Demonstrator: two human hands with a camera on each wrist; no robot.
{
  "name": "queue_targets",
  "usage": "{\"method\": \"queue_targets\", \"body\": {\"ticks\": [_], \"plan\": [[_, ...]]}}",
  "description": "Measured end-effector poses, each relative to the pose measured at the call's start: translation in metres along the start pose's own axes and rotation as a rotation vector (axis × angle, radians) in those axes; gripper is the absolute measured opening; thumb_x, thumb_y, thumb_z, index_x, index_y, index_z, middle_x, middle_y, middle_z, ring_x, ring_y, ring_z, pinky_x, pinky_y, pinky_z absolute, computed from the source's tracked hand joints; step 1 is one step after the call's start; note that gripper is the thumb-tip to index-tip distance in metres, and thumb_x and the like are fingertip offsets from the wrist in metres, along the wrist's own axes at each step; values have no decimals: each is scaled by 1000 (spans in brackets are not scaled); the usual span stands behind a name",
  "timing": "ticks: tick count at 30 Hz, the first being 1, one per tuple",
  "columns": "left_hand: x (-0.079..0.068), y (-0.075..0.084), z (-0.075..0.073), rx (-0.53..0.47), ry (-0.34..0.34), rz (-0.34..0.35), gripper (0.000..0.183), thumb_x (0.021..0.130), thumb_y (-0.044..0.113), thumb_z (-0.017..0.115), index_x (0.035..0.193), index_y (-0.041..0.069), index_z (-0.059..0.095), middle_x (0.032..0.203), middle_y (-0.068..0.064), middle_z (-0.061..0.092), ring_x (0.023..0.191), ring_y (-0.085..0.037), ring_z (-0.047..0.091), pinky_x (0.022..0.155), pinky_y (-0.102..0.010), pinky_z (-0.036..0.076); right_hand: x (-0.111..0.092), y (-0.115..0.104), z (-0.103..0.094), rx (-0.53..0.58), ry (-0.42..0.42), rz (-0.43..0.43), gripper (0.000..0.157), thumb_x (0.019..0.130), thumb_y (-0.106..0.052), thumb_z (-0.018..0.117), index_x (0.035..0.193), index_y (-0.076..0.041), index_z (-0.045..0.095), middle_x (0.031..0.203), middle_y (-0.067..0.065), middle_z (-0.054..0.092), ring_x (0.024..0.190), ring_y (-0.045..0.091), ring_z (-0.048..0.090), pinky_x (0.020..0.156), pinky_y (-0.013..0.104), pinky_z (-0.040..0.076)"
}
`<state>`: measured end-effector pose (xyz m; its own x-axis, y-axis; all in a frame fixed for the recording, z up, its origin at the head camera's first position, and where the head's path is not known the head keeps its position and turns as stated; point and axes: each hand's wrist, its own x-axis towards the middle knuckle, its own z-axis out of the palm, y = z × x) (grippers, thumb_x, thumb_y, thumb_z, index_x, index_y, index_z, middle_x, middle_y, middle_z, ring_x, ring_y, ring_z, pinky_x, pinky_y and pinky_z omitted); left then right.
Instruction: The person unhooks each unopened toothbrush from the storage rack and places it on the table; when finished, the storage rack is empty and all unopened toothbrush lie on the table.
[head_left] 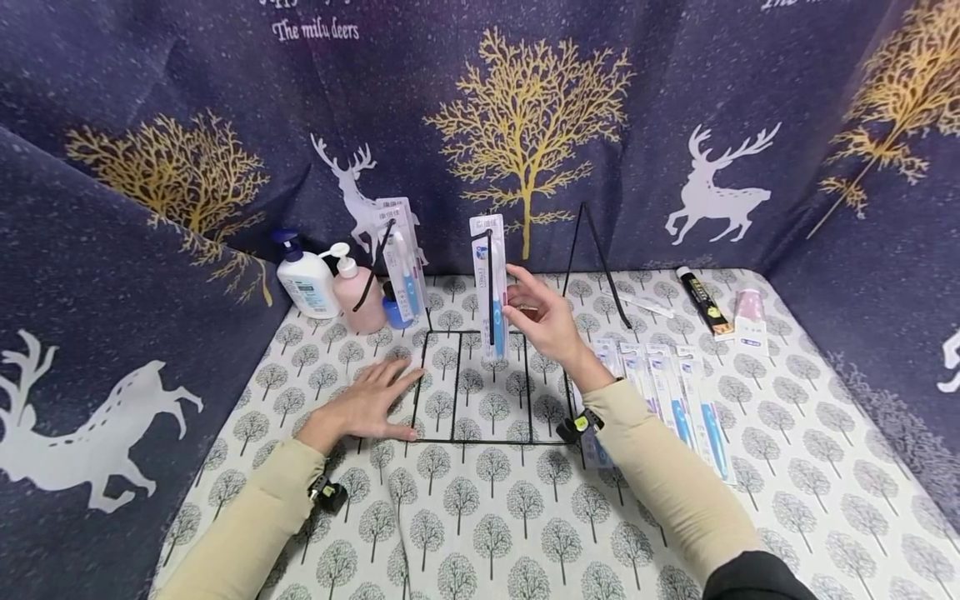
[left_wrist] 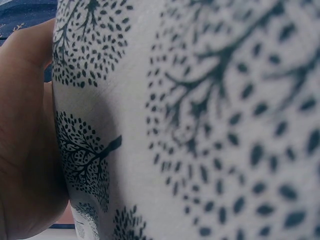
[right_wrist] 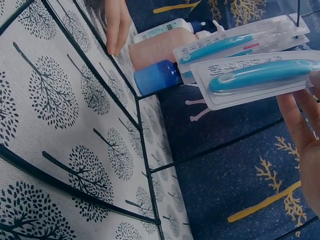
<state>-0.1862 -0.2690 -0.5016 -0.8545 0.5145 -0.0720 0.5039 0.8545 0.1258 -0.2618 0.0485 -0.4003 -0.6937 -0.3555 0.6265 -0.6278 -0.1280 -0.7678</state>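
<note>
A packaged toothbrush (head_left: 498, 312) with a blue handle stands upright at the middle hook of a black wire rack (head_left: 530, 392). My right hand (head_left: 546, 321) pinches its right edge between thumb and fingers. In the right wrist view, the hand (right_wrist: 306, 120) is at one end of the toothbrush pack (right_wrist: 255, 80), partly cut off by the frame. My left hand (head_left: 369, 402) rests with spread fingers on the cloth, at the left side of the rack's base. More packaged toothbrushes (head_left: 405, 271) hang from the left hook.
Several packaged toothbrushes (head_left: 701, 408) lie right of the rack, partly behind my right forearm. A white pump bottle (head_left: 309, 283), a pink pump bottle (head_left: 360, 300) and a blue bottle (head_left: 397, 310) stand at left. A black tube box (head_left: 703, 302) and a pink tube (head_left: 750, 321) lie at right.
</note>
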Motion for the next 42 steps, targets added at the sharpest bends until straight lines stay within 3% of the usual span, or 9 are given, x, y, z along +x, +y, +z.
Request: {"method": "queue_targets", "body": {"ticks": [10, 18, 24, 29, 33, 37, 42], "plan": [[-1, -1, 2, -1, 5, -3, 105, 65, 81, 48, 147, 25, 15, 153, -13, 9, 137, -38, 13, 108, -61, 15, -11, -14, 1, -47, -38, -39, 60, 76, 17, 60, 131, 9, 39, 92, 29, 60, 78, 35, 62, 65, 36, 58], [1, -2, 2, 6, -2, -10, 106, 64, 82, 47, 147, 25, 15, 153, -13, 10, 137, -38, 13, 108, -61, 15, -30, -31, 2, -29, -86, -114, 58, 73, 23, 58, 127, 17, 38, 87, 29, 61, 76, 35, 61, 64, 41, 57], [1, -2, 2, 12, 13, 5, 106, 64, 83, 48, 147, 24, 17, 152, -14, 12, 137, -39, 15, 107, -62, 17, -43, -43, 3, -14, -114, -180, 59, 68, 25, 60, 123, 20, 40, 85, 28, 62, 74, 32, 63, 59, 39, 57], [0, -1, 3, 11, 9, -3, 106, 64, 83, 47, 147, 25, 16, 152, -13, 11, 137, -39, 15, 108, -61, 16, -56, -38, 3, 35, -162, -261, 62, 65, 28, 59, 123, 21, 38, 82, 28, 62, 74, 30, 63, 58, 36, 57], [1, -1, 3, 4, 8, -4, 106, 64, 83, 46, 147, 25, 16, 153, -13, 10, 137, -38, 14, 109, -60, 15, -67, -37, 1, 49, -197, -274, 65, 66, 25, 59, 127, 17, 39, 84, 25, 63, 76, 26, 63, 58, 34, 57], [1, -1, 3, 4, 10, -3, 106, 64, 83, 46, 147, 25, 16, 153, -13, 10, 138, -37, 13, 109, -59, 15, -75, -45, -2, 46, -233, -265, 66, 67, 24, 59, 129, 13, 39, 84, 22, 62, 75, 23, 63, 61, 33, 58], [1, -2, 3, 18, 3, -2, 106, 64, 84, 45, 147, 25, 15, 153, -13, 9, 138, -37, 12, 109, -59, 15, -81, -61, -2, 38, -269, -329, 68, 66, 23, 56, 130, 12, 39, 78, 21, 61, 68, 24, 61, 58, 30, 57]]}}
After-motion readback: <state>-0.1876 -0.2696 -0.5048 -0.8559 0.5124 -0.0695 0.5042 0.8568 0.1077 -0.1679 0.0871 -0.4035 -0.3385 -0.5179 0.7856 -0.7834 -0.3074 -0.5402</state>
